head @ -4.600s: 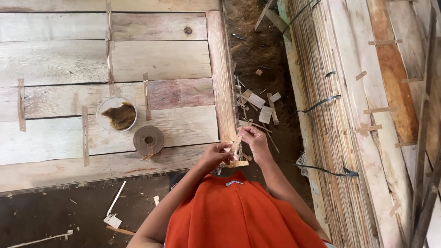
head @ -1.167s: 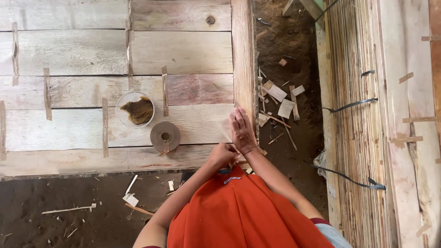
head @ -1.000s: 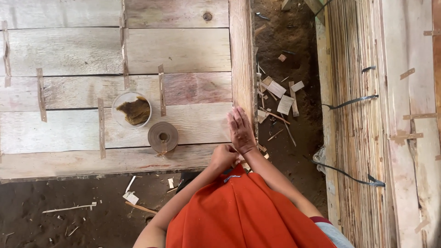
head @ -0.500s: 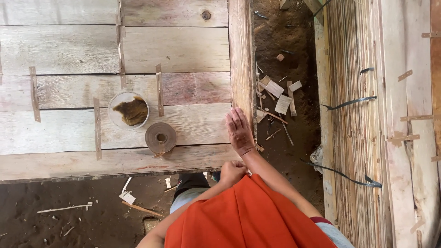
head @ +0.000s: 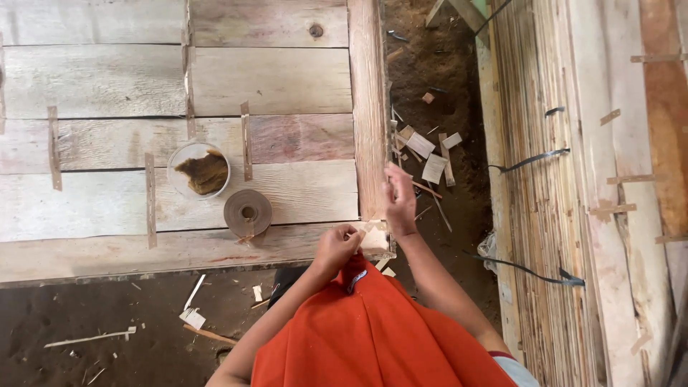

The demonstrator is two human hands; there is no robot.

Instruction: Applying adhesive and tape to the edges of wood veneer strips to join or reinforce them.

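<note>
1. Watching from my remote feed, I take the upright plank (head: 367,107) at the edge of the boards as my landmark. Half a second ago my left hand (head: 337,247) sat low, close to the orange cloth; now it has come up to the foot of that plank and pinches a small pale strip piece (head: 374,236) there.

2. My right hand (head: 400,201) has stayed just to the right of the plank's lower end. Its fingers are held loosely together and raised. I cannot tell whether it grips anything; it looks to rest against the plank's edge.

3. About a second ago both hands were bunched together at the same corner. They have since parted and rejoined, so I judge the work on this corner joint to be still in hand, not finished.

4. The roll of brown tape (head: 248,213) lies flat on the boards to the left of the plank's foot, untouched and in the same place as before. The white bowl (head: 199,170) of brown paste sits just up and left of it, also unmoved.

5. Right of the plank, wood scraps (head: 430,154) lie on the soil, beside the stacked thin sheets (head: 545,179).

6. The orange cloth (head: 373,330) hides my lap and whatever is below the plank's foot.
</note>
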